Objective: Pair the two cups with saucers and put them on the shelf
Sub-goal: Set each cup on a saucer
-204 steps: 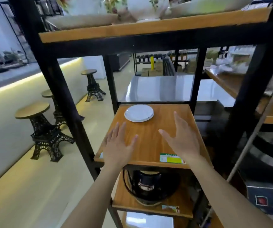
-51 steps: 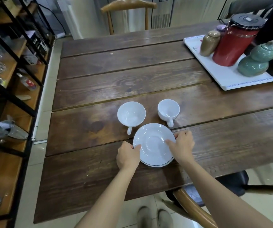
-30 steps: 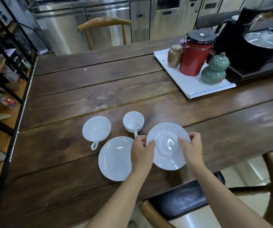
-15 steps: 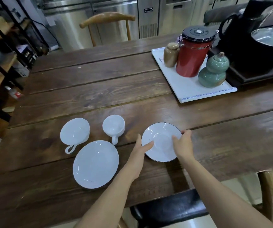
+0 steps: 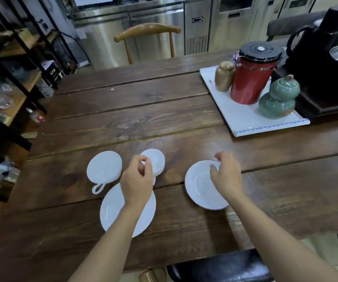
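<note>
Left fingers curl loosely at the small cup, gripping nothing visibly; right fingers hang half-open over the right saucer. The wide cup and left saucer lie beside them. Bare tabletop stretches beyond.

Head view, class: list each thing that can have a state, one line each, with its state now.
Wide cup: upright, empty, on table.
Small cup: upright on table, left hand at it.
Left saucer: flat, bare.
Right saucer: flat, bare, right hand over it.
Left hand: fingers curled; grip unclear.
Right hand: loose, holding nothing.
Red canister: lid on.
Green jar: lid on.
</note>
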